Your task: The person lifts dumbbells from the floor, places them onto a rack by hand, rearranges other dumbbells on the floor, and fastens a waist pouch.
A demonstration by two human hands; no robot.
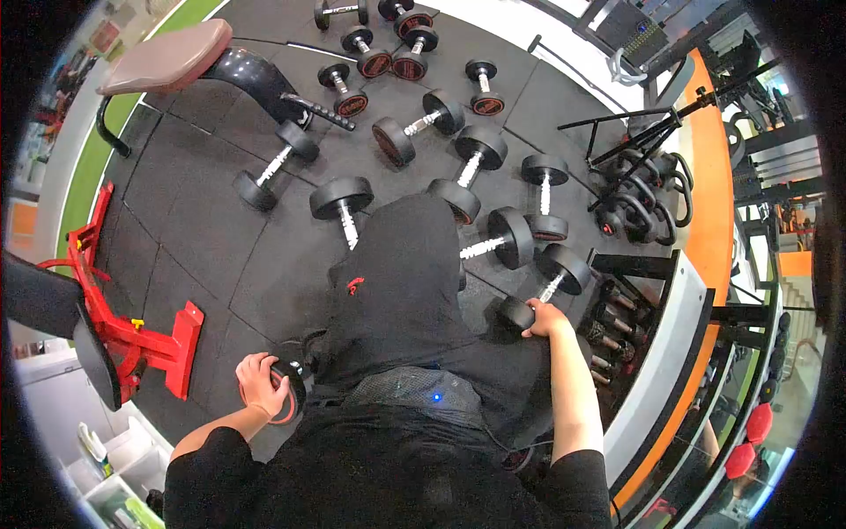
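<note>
Black rubber heads and a bright knurled steel handle: that's the dumbbell [542, 295] your right hand [546, 319] is on, fingers wrapped over its near head, right of your dark hood. Its long axis runs from that near head up and away to the far right. Your left hand [262, 384] clasps the red-ringed end of another dumbbell [289, 388] low on the left. No lettering is readable.
</note>
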